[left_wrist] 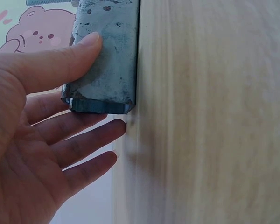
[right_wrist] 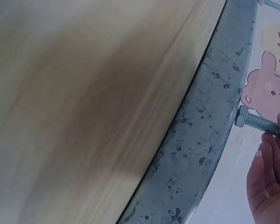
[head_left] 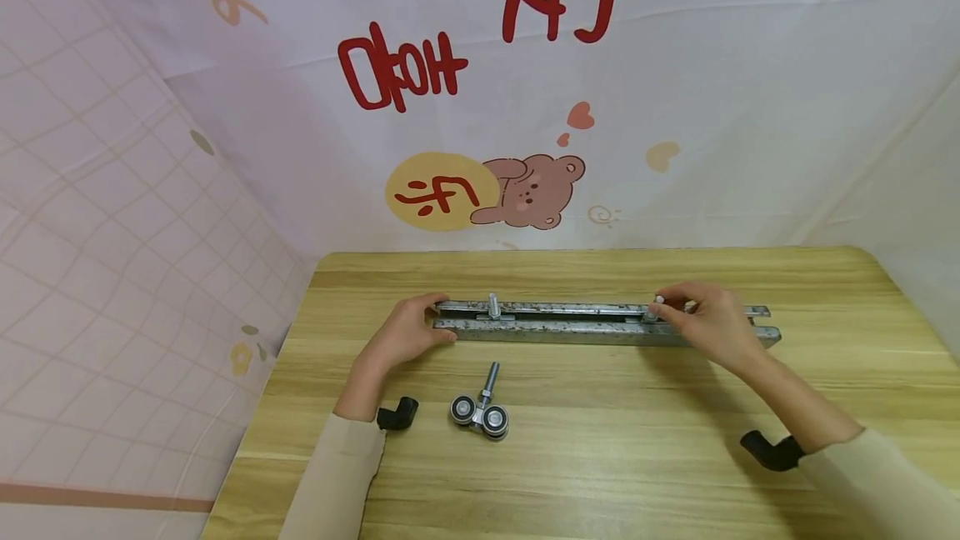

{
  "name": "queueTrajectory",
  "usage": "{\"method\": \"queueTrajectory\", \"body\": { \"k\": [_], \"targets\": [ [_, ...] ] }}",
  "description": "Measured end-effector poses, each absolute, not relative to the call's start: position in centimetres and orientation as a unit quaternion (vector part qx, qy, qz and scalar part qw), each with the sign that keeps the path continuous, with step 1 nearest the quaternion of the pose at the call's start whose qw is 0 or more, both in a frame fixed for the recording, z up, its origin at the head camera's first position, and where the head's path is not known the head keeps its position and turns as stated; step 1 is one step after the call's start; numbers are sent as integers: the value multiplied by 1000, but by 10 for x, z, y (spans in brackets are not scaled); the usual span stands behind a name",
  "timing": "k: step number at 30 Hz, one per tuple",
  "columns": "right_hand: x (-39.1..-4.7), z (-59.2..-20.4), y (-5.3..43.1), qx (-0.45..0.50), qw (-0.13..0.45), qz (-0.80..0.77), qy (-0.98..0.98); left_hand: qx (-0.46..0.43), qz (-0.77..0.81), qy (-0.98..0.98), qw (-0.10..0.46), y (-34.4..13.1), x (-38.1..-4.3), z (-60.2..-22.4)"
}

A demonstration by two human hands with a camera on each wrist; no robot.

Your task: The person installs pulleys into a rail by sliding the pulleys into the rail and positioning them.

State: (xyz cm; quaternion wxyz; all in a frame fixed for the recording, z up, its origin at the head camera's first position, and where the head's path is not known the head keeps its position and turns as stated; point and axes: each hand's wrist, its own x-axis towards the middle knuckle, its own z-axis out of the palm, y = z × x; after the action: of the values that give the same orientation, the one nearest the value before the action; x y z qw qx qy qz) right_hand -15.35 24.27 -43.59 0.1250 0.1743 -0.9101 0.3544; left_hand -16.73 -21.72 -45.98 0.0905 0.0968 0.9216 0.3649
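A grey, speckled metal channel rail (head_left: pixel 570 333) lies across the table with its slot facing up. At its left end, my left hand (head_left: pixel 401 332) grips it, the thumb on the near side wall and a finger behind; the other fingers spread past the end in the left wrist view. My right hand (head_left: pixel 712 323) pinches the upper part of a threaded bolt (right_wrist: pixel 259 122) that stands out of the slot near the right end. A second bolt (head_left: pixel 493 305) stands in the slot toward the left. Parts inside the rail are mostly hidden.
A loose roller trolley (head_left: pixel 480 417) with a bolt lies on the wooden table (head_left: pixel 600 457) in front of the rail. Black angled pieces (head_left: pixel 399 413) sit beside both wrists. A printed cloth (head_left: pixel 675 107) hangs behind the table, with more cloth at the sides.
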Motion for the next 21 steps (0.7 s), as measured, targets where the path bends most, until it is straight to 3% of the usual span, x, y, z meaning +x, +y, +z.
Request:
{"method": "queueTrajectory", "body": {
  "k": [21],
  "targets": [
    [-154,-440,231,183,118,374,-902,107,367,921,83,-217,-167,-459]
  ]
}}
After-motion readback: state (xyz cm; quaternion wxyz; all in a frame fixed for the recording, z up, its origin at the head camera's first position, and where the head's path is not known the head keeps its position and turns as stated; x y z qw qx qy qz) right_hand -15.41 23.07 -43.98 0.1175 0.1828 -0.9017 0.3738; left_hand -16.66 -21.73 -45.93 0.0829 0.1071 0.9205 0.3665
